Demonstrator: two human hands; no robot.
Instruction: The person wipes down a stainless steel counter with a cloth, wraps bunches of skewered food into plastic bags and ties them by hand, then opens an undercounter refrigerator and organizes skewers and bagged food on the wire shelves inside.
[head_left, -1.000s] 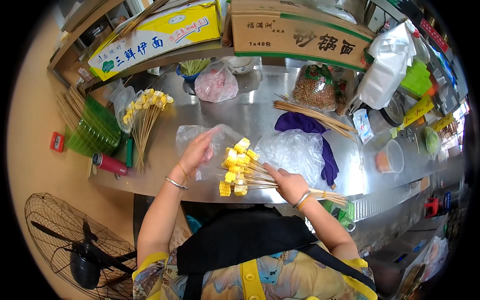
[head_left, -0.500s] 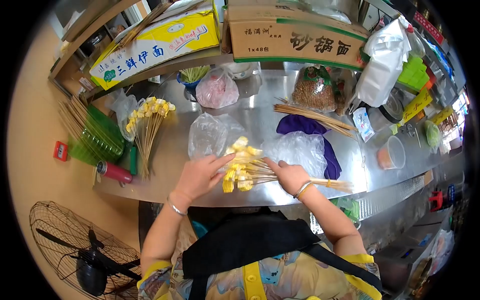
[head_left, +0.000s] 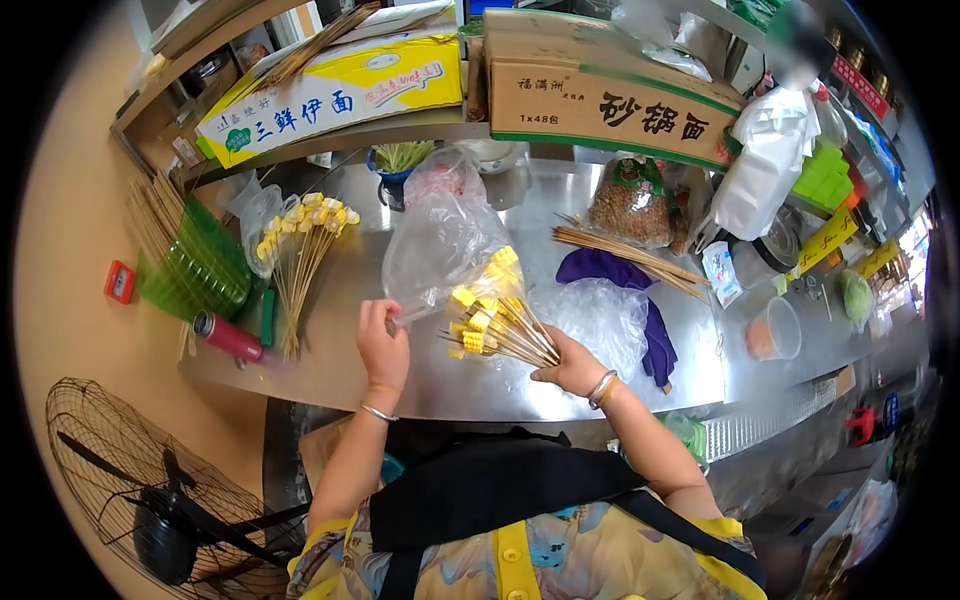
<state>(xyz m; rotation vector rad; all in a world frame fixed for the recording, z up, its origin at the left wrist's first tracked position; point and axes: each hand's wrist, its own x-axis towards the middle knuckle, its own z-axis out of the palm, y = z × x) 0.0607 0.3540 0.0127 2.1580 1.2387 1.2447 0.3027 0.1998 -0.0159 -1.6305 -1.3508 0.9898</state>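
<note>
My right hand (head_left: 572,362) is closed around a bundle of skewers (head_left: 512,335) tipped with yellow and white food pieces. Its fingers wrap the sticks below the pieces, and the tips point up and left. My left hand (head_left: 384,340) pinches the lower edge of a clear plastic bag (head_left: 430,245), which is puffed out over the counter. Part of the bag overlaps the skewers' food ends. Another bundle of skewers with yellow pieces (head_left: 310,225) lies at the left of the counter. A crumpled clear bag (head_left: 600,320) rests just beyond my right hand, on a purple cloth (head_left: 658,345).
Bare sticks (head_left: 635,255) lie by a bag of peanuts (head_left: 630,205). A clear tub (head_left: 773,330) stands at the right. On the left are a red flask (head_left: 228,335) and a green container (head_left: 205,270). Cardboard boxes (head_left: 590,110) line the shelf; a fan (head_left: 165,500) stands lower left.
My left hand has left the food pieces, moved left and taken the clear bag, which has opened out. My right hand has tilted the skewers so the tips point more upward.
</note>
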